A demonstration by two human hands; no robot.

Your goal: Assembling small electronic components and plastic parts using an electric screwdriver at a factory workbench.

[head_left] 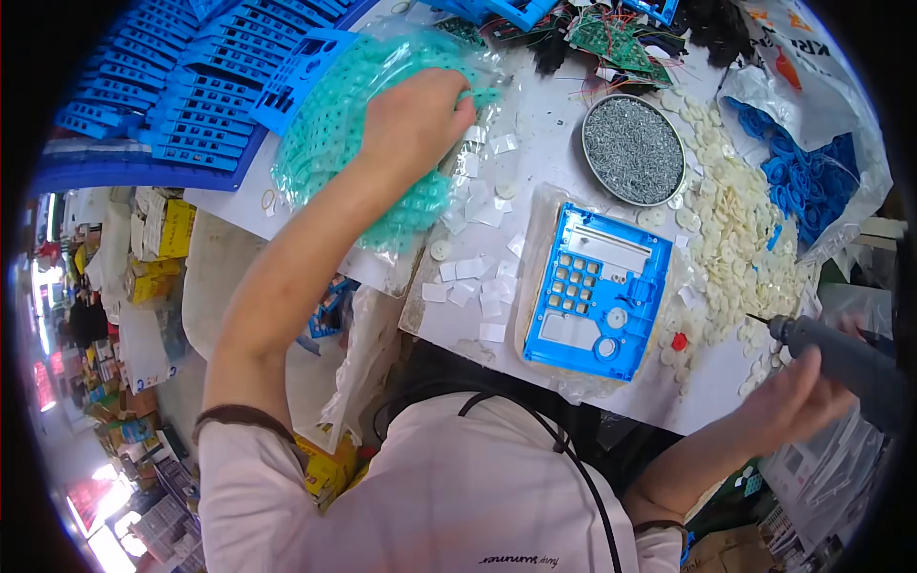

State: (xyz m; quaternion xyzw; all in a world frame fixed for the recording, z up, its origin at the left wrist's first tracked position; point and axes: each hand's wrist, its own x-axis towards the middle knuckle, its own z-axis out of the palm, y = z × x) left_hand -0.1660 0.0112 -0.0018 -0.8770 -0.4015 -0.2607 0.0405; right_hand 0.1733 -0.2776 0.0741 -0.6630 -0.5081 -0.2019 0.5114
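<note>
My left hand (413, 119) reaches into a clear bag of teal rubber keypad sheets (339, 129) at the upper left of the table, fingers curled over the pile. My right hand (798, 396) grips a grey electric screwdriver (841, 358) at the right edge, its bit pointing left. Between them a blue plastic panel (597, 291) with keypad holes and round openings lies flat on a clear plastic sheet in front of me.
A round tin of small screws (633, 148) stands behind the panel. Cream round pads (731, 234) and white square bits (473, 282) are scattered on the white table (544, 124). Blue rings fill a bag (812, 177) at right. Stacked blue panels (181, 86) lie far left, circuit boards (611, 43) at the back.
</note>
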